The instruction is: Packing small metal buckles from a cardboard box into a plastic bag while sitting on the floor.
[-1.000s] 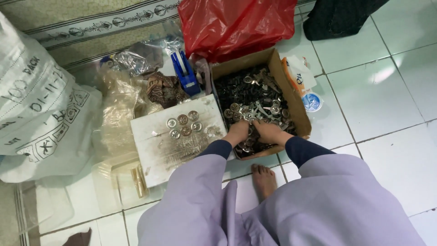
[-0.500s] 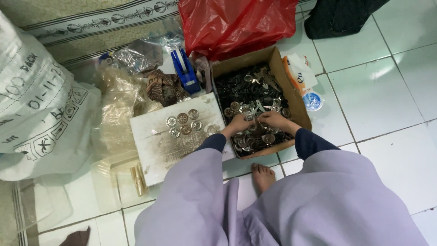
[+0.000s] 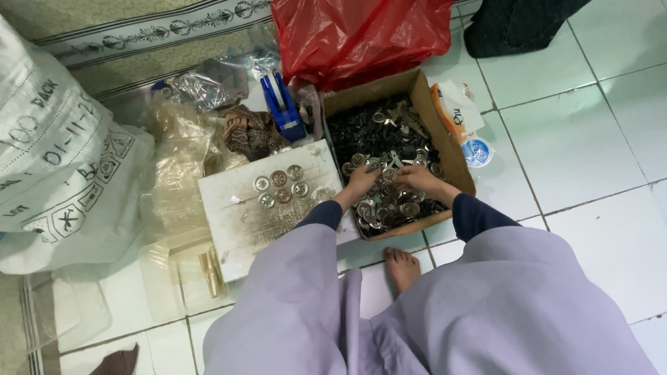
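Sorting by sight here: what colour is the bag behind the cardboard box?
Red bag, seen in the head view.

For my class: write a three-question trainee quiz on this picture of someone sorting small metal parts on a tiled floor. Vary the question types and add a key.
1. True or false: both hands, the left hand and the right hand, are inside the cardboard box.
2. How many round metal discs lie on the white board?
A) two B) six C) twelve
3. Fill in: the plastic bag behind the box is coloured ____.

Key
1. True; both rest on the pile of metal parts.
2. B; six, in two rows of three.
3. Red.
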